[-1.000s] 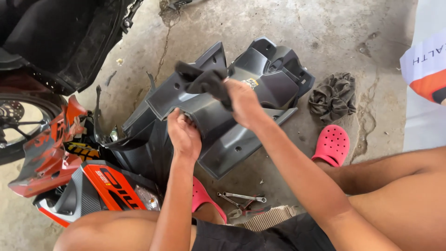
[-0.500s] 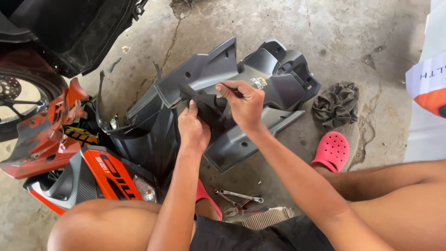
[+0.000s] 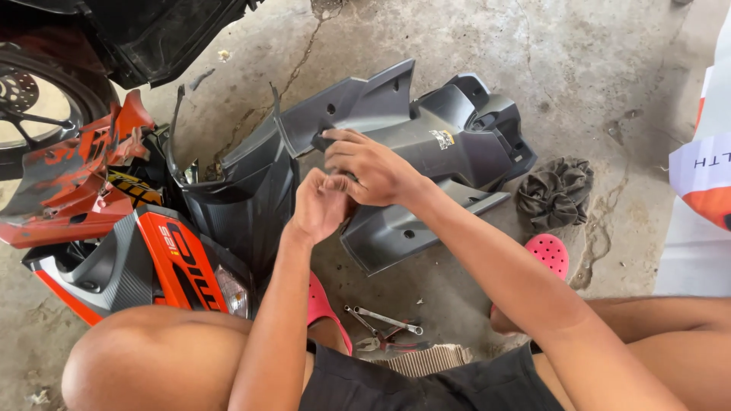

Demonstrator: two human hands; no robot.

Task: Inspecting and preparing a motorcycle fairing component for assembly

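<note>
Wheel (image 3: 34, 106) cut off at left edge; tools (image 3: 384, 331) partly behind forearm; fingertips of both hands hidden where pressed together, centre frame.

Two hands (image 3: 320, 205) (image 3: 369, 167), two pink clogs (image 3: 550, 255) (image 3: 324, 308), one dark rag (image 3: 556, 192), one wheel (image 3: 38, 106), two wrenches (image 3: 388, 320) (image 3: 364, 324).

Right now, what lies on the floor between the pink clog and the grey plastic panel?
Head view: only bare cracked concrete floor lies between the pink clog and the grey plastic panel; a dark rag sits farther off.
</note>
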